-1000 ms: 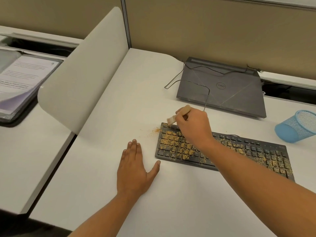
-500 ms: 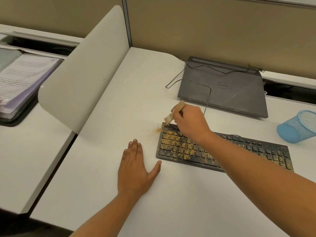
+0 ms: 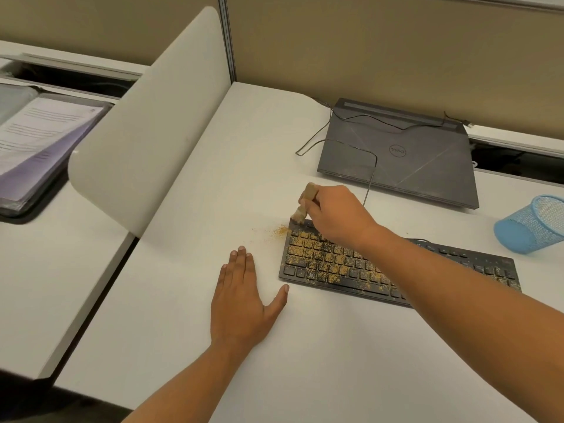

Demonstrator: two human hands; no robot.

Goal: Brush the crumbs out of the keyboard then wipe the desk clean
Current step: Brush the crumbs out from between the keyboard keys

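The right hand point(image 3: 334, 213) grasps a small brush point(image 3: 307, 196), bristles on the upper-left corner of the keyboard point(image 3: 297, 270) at frame centre. Short, light leftward strokes should gather the crumbs point(image 3: 320, 254) into 1 pile, not scatter them. That arm extends from lower right; the left hand point(image 3: 241, 303) lies flat and released on the desk point(image 3: 320, 361).

The only mark that is reading clearly is the round Dell logo point(image 3: 397, 151), which is sitting on the closed lid of the dark grey laptop point(image 3: 427, 178) (it is appearing upside down from this side). The printed page point(image 3: 42, 126) in the open folder point(image 3: 18, 206) at far left is carrying lines of text too small to read. The key legends on the keyboard point(image 3: 351, 271) are showing too small and blurred to read.
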